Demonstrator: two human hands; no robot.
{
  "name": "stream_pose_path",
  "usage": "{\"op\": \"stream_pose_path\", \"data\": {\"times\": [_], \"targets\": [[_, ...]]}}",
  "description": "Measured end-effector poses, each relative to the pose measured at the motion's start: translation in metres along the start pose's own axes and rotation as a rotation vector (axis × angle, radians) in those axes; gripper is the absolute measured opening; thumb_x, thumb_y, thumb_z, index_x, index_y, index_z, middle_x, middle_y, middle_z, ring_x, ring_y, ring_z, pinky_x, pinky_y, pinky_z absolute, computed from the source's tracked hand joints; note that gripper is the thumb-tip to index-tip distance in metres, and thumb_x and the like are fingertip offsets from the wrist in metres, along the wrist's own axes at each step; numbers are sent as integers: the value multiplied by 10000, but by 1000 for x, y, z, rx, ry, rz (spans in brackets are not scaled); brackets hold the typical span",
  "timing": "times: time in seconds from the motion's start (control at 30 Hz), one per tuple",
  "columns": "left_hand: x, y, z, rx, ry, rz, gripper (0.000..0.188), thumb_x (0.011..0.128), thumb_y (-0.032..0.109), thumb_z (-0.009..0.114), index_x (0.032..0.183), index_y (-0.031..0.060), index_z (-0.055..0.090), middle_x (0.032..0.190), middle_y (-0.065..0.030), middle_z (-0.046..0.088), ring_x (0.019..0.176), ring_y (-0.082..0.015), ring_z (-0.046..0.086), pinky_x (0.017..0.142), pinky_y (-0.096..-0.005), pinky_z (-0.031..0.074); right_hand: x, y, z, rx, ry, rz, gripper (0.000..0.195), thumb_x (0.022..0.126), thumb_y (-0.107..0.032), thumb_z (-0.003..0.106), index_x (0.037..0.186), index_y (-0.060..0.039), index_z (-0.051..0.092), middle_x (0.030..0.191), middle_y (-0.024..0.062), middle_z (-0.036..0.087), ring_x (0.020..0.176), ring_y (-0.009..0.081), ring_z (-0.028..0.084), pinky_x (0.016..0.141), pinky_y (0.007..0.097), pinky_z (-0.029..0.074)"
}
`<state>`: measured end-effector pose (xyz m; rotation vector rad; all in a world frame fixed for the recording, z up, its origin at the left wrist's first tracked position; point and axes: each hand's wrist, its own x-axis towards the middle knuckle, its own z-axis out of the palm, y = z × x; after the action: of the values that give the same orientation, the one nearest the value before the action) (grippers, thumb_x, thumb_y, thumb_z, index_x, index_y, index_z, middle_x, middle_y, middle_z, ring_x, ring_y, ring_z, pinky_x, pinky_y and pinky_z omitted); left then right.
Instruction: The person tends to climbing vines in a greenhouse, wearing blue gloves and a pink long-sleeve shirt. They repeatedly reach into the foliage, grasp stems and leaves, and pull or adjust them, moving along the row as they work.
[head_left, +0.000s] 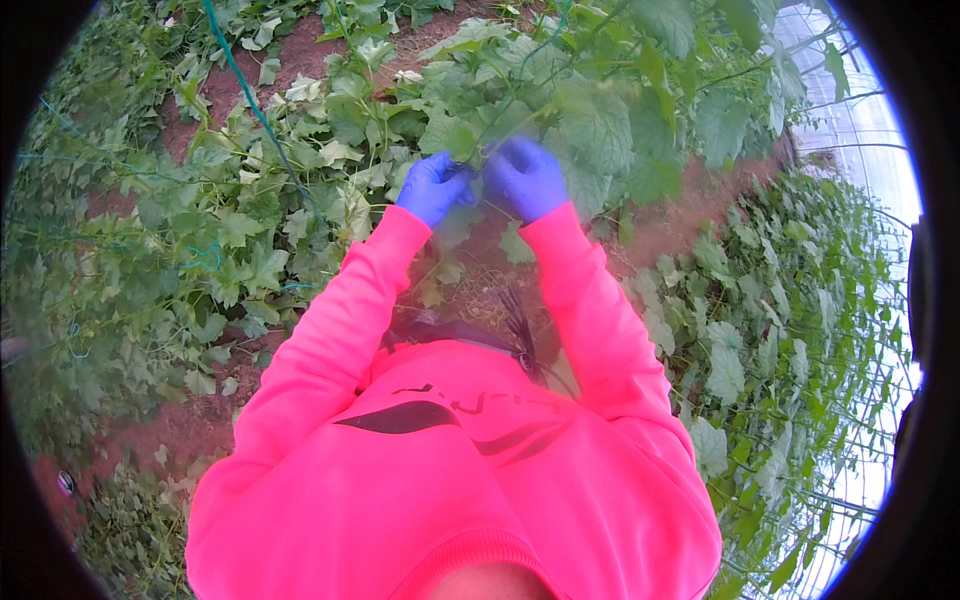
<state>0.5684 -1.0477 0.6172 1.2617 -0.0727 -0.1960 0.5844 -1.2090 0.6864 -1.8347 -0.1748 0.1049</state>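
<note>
My left hand (435, 189), in a blue glove, has its thumb and fingers pinched on a thin green vine stem (474, 166). Close beside it on the right is my right hand (529, 180), gloved the same way and blurred. Its fingers bend in towards the same stem, but the blur hides whether they grip it. Broad lobed leaves (592, 135) of the climbing plant hang just behind and above both hands. Below them, a bundle of dark thin strips (519, 322) hangs at my waist.
A green twine (255, 109) slants down at the upper left through dense vines (232, 225). Reddish bare soil (697, 199) runs between the plant rows. More vines (780, 300) climb at the right, beside a pale greenhouse wall (862, 157).
</note>
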Motion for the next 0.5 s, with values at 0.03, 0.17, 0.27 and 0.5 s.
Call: {"op": "stream_pose_path", "data": {"times": [0.03,0.17,0.27,0.5], "targets": [[0,-1,0,-21,5,-24,160,902,49,580,1039,-25,615,765,-84,657,595,-137,619,560,-262,500,2,3,0,52,4,18,145,879,-129,633,949,-3,634,687,54,658,558,81,586,506,239,465],[-2,-5,-8,-53,27,-76,159,887,70,613,1019,-18,612,806,-89,666,550,-139,614,525,-270,499,6,-3,2,44,-34,53,131,881,-124,629,935,-6,642,690,51,657,547,86,580,502,237,452],[-4,-7,-13,-74,41,-58,166,894,71,609,1033,-18,591,810,-99,671,522,-149,609,498,-266,493,10,-5,5,64,-45,75,127,883,-123,630,932,-6,644,694,53,658,545,88,579,510,237,451],[-6,-6,-16,-178,71,19,158,928,67,557,1025,-57,558,867,-154,687,533,-186,638,467,-262,496,16,-22,12,121,-47,125,132,894,-119,631,941,4,638,723,63,657,587,101,600,550,237,477]]}}
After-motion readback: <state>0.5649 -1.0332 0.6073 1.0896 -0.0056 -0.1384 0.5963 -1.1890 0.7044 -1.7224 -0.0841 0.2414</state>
